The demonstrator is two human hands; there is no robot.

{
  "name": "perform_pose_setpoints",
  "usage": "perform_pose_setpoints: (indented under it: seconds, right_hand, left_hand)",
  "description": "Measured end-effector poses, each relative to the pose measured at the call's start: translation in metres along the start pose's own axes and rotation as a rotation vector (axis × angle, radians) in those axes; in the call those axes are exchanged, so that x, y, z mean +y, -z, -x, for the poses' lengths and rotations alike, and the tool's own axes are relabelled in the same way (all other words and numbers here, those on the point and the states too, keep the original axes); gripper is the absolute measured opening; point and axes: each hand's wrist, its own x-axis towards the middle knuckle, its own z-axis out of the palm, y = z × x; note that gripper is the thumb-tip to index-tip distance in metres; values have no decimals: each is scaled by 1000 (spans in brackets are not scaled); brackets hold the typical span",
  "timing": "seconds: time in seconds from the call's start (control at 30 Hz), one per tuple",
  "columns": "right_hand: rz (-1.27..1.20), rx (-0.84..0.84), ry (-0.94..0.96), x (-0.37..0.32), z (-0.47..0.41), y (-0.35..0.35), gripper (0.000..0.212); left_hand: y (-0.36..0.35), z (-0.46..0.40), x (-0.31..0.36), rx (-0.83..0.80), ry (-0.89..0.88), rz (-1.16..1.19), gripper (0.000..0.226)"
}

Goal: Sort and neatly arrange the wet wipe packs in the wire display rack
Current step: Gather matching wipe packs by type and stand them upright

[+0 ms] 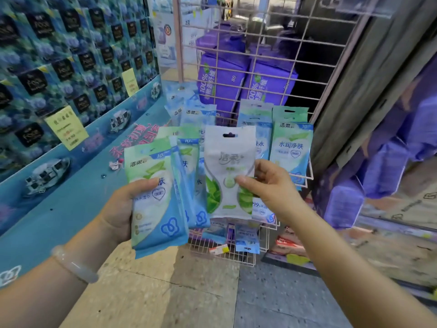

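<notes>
The right hand pinches a white aloe-print pack at its right edge, thumb in front, the other fingers hidden behind it. The pack hangs upright, long axis vertical, hang-hole on top, so it stretches left and up from those fingers. The left hand grips a fanned stack of blue-green packs, thumb pressed across the front one. Beyond the right fingers, in the wire display rack, similar green-topped packs stand upright, above and just right of the white pack. The right hand is nearer the rack, so placing probably falls to it.
</notes>
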Motion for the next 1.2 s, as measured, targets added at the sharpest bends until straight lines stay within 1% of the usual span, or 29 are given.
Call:
perform_pose_setpoints:
  seconds: [0.1, 0.2, 0.3, 0.37, 0.4, 0.47, 0.6, 0.67, 0.73, 0.83, 0.9, 0.97, 1.03, 1.1, 1.2]
  right_hand:
    - [-24, -33, -75, 18, 12, -7, 17]
    - [-47, -47, -201, 42, 25, -12, 15]
    - [-80, -35, -326, 60, 34, -13, 13]
    - [-83, -40, -361, 65, 38, -12, 12]
    - [-77, -52, -358, 65, 39, -11, 12]
    - [-57, -75, -328, 61, 40, -9, 13]
    - [-56, -66, -223, 40, 36, 2, 16]
    - [-82, -11, -155, 23, 28, 11, 17]
    - [-73, 87, -83, 4, 14, 23, 15]
    - [-67, 236, -36, -23, -17, 40, 11]
    - [-58, 250, -79, -34, -37, 45, 23]
    - [-53, 235, -153, -37, -52, 47, 30]
    - [-31, 254, -225, -35, -62, 46, 31]
    - [-3, 298, -267, -31, -67, 43, 33]
    - [19, 330, -296, -27, -71, 39, 25]
  left_hand:
    - [9, 8, -9, 52, 22, 6, 34]
    - [13, 18, -20, 104, 72, -5, 24]
    - [14, 27, -33, 142, 162, 4, 24]
    - [15, 30, -40, 172, 202, 15, 26]
    - [15, 32, -41, 184, 214, 19, 30]
    - [15, 33, -41, 197, 215, 37, 30]
    - [11, 36, -30, 146, 177, 100, 30]
    - [6, 36, -21, 101, 135, 134, 30]
    - [1, 31, -13, 93, 73, 141, 30]
    - [-9, 18, 0, 109, -37, 131, 41]
    - [-19, 10, 9, 65, -76, 131, 41]
    - [-29, 3, 20, 6, -93, 131, 30]
    - [-35, -5, 29, -37, -81, 124, 22]
    - [-38, -12, 36, -61, -75, 107, 21]
    - [-40, -19, 41, -72, -60, 97, 20]
